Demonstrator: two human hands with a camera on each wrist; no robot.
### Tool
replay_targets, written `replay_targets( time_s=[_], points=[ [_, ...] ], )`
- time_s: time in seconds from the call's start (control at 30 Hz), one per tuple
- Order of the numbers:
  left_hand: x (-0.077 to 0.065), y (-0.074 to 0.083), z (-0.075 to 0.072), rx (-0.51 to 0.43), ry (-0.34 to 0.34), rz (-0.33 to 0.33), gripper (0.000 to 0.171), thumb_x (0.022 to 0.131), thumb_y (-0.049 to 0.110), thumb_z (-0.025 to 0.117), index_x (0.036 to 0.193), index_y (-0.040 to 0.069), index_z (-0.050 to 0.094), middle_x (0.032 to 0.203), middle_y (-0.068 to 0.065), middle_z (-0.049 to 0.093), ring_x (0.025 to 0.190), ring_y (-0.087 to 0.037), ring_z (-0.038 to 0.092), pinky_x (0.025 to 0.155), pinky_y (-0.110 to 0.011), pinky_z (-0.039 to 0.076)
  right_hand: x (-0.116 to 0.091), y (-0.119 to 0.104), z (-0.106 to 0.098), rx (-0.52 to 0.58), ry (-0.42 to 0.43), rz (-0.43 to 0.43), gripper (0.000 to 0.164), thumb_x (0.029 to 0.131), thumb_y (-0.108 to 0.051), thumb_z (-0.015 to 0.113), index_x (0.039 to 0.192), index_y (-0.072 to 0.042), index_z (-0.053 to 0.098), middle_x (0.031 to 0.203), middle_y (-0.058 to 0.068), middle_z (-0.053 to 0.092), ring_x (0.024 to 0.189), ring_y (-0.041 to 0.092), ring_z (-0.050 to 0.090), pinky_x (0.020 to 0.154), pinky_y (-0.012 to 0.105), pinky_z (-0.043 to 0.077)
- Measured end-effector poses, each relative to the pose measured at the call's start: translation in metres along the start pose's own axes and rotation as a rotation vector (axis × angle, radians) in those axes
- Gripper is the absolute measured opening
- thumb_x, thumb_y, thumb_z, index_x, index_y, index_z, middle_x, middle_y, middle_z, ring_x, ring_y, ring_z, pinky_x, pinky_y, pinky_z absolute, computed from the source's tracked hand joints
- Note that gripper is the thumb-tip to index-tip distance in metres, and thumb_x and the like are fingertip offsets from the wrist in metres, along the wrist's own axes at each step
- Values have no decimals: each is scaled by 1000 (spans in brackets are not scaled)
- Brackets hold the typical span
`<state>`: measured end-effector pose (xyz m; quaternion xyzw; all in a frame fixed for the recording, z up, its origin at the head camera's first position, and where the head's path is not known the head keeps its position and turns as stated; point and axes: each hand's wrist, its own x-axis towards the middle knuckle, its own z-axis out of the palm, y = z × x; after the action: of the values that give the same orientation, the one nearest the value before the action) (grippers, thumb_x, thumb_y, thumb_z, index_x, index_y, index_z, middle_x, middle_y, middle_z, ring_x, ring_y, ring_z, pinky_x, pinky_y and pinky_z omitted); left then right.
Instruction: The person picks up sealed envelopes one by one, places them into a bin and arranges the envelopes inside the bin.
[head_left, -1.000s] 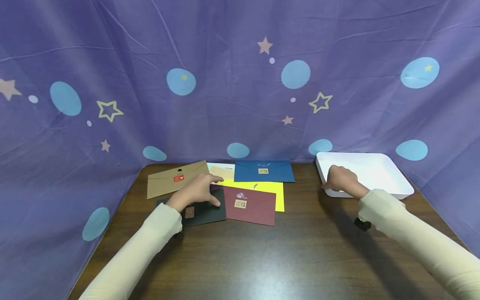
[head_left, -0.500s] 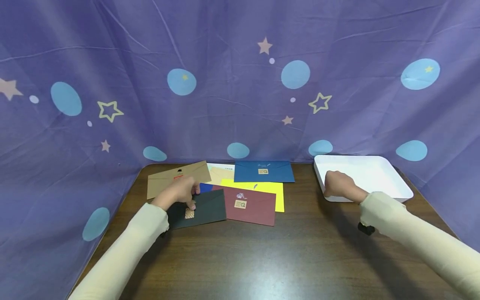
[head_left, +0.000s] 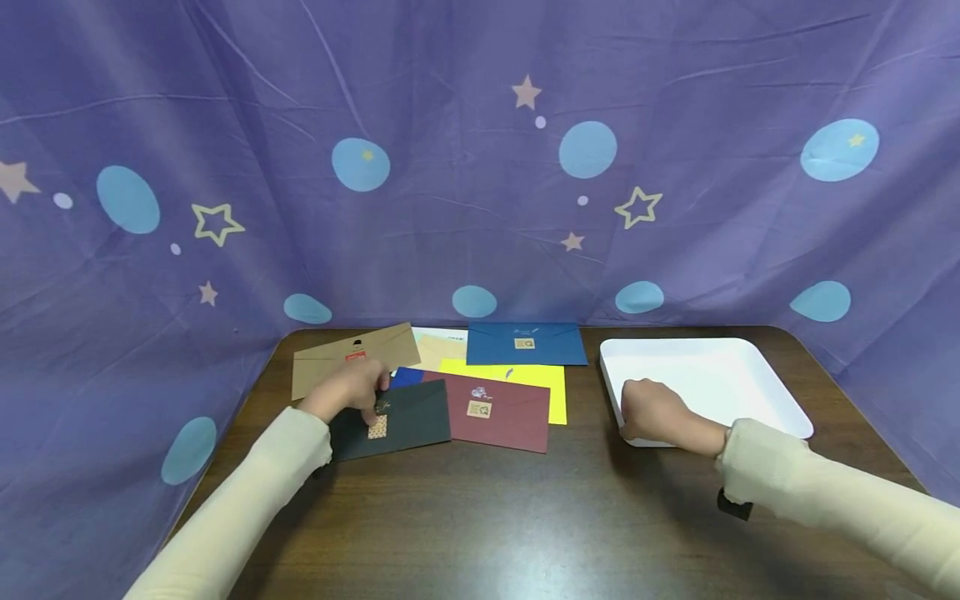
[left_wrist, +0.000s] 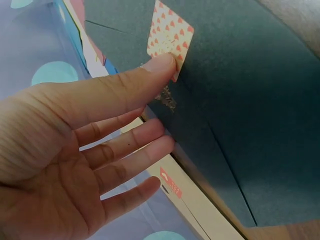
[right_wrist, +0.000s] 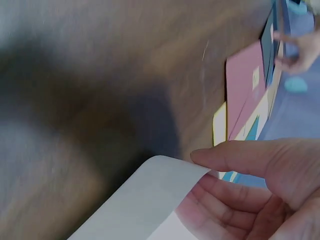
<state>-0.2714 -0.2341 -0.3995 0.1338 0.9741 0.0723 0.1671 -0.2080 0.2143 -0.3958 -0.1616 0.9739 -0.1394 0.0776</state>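
Note:
My left hand (head_left: 348,390) is over the left end of a dark green envelope (head_left: 412,417). In the left wrist view its thumb touches the heart-patterned sticker (left_wrist: 171,30) on the envelope, while the loosely bent fingers lie by the envelope's far edge. At the right, my right hand (head_left: 656,414) grips the near left rim of a shallow white tray (head_left: 783,421). The right wrist view shows the thumb outside the tray wall (right_wrist: 145,192) and the fingers inside it. A maroon envelope (head_left: 517,417) lies partly under the dark green one.
Behind lie a kraft envelope (head_left: 318,367), a cream envelope (head_left: 435,350), a blue envelope (head_left: 491,346) and a yellow envelope (head_left: 557,396), some overlapping. A purple patterned curtain (head_left: 480,167) hangs along the back of the brown wooden table (head_left: 480,508).
My right hand has pulled the white tray nearer and slightly left. My left hand has moved left across the dark green envelope, its thumb coming onto the sticker; the envelopes look unmoved.

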Motion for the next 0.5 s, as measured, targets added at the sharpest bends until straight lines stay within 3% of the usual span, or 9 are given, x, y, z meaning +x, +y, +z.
replay_targets(
  time_s=[0.27, 0.5],
  points=[
    [4, 0, 1, 6, -44, -27, 54, 62, 6, 97, 103, 7, 62, 103, -10, 62, 87, -24, 56, 76, -41, 52, -8, -27, 9, 71, -44, -78, 46, 69, 4, 73, 45, -19, 42, 42, -12, 26, 44, 4, 18, 44, 21, 16],
    [8, -2, -2, -11, -67, -26, 54, 62, 7, 97, 102, 7, 62, 106, -11, 63, 90, -24, 56, 78, -41, 52, 1, -43, 16, 72, -54, -64, 42, 72, 2, 76, 46, -15, 48, 42, -10, 30, 45, 6, 24, 43, 21, 18]
  ],
)
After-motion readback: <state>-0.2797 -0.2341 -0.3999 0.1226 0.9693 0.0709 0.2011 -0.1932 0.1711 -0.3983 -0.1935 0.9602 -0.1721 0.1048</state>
